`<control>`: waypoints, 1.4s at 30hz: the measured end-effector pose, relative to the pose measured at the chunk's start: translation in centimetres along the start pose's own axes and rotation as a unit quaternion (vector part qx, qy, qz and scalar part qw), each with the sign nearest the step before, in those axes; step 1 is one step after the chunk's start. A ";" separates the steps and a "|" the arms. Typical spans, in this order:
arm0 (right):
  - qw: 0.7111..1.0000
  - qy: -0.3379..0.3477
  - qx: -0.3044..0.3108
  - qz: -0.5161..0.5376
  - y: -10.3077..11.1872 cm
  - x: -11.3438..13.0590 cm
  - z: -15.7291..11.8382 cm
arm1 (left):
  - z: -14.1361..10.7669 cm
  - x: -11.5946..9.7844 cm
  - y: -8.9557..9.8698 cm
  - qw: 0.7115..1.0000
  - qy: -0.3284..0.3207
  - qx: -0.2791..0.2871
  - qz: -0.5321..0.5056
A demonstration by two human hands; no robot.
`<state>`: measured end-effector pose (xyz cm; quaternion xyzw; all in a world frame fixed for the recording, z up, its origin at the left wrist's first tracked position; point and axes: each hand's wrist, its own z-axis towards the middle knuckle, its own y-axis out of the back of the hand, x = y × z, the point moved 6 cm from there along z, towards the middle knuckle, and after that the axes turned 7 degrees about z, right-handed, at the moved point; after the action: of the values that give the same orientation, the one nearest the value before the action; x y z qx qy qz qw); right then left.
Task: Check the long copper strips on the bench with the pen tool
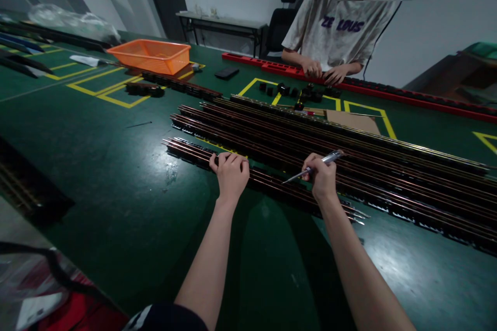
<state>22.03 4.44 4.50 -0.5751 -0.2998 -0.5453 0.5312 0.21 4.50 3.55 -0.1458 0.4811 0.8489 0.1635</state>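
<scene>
In the head view, a long dark rail with copper-coloured strips lies on the green table in front of me. My left hand grips it left of its middle, fingers bent over the far edge. My right hand is closed around a slim screwdriver with a pale handle. Its thin tip points down and left, at the strips; whether it touches them I cannot tell. Just beyond lie several similar longer rails, side by side and running off to the right.
An orange basket stands at the far left. Small black parts, a phone-like black slab and a cardboard piece lie behind the rails. Across the table, a person's hands rest at a red rail.
</scene>
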 end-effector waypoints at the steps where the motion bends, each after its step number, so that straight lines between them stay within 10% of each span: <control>1: 1.000 -0.003 -0.005 0.004 0.0 0.0 0.0 | 0.0 0.0 0.0 1.000 0.000 0.001 0.001; 42: 0.999 0.027 -0.001 -0.021 0.0 -0.1 -0.1 | -0.4 -2.0 -0.1 0.996 -0.084 0.017 -0.005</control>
<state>21.97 4.42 4.42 -0.5545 -0.2965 -0.5716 0.5271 2.12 3.96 4.14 -0.0735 0.4790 0.8491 0.2103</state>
